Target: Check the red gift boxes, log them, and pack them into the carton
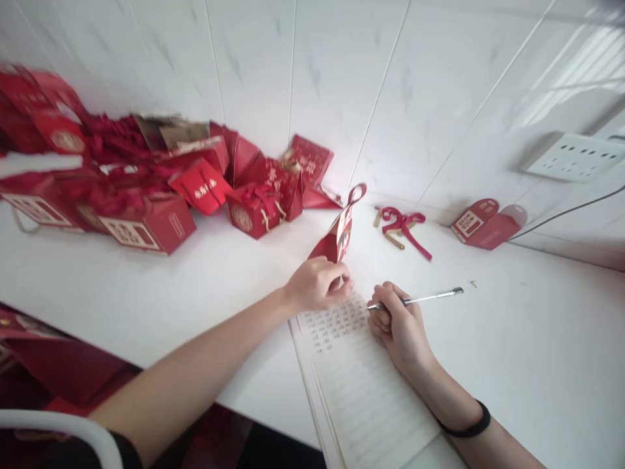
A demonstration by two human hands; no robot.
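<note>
My right hand [398, 322] grips a silver pen [432, 297], its tip close to the upper right of a lined notebook [375, 397]. Rows of small handwriting cover the upper part of that page. My left hand [319, 284] is closed, fingers curled toward the thumb, over the notebook's top edge. Whatever it may hold is hidden. Just behind it stands a small red gift box [336, 238] with a ribbon loop on top; whether the fingers touch the box I cannot tell.
Red gift boxes [146, 225] and ribbons crowd the left back. A loose ribbon bow [403, 225] and another red box [486, 225] lie near the white wall. A socket strip [573, 156] sits on the wall, with a cable at right. More red things show below the table edge.
</note>
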